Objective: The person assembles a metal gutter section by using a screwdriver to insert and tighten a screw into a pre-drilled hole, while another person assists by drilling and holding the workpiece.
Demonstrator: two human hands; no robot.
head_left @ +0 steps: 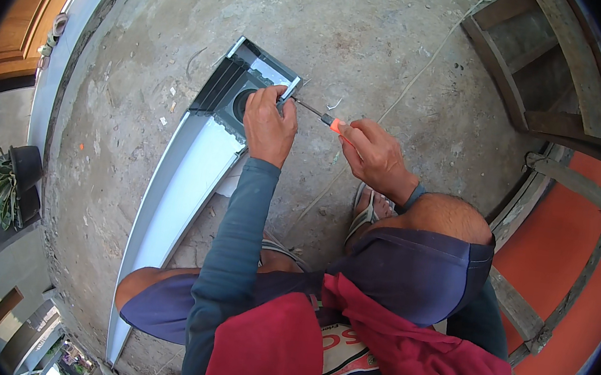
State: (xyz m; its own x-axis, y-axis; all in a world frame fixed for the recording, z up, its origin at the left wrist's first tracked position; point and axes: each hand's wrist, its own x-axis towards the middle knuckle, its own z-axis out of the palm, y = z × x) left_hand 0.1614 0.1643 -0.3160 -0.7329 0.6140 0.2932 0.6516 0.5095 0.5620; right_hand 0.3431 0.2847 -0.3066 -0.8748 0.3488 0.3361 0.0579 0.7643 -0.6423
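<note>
Left fingers (273, 97) curl closed on edge of gray box (216, 91) | right fingers (358, 137) grip orange screwdriver (335, 125), tip at box | white channel (176, 183) adjoins box

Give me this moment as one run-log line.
left hand: fingers at end rim of gutter channel | right hand: gripping orange-handled screwdriver | tip: at rim, contact unclear | surface: concrete ground

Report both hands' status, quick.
Left hand: closed, fingers and thumb gripping the rim of the grey gutter end piece.
Right hand: closed, holding the orange-handled screwdriver.
</note>
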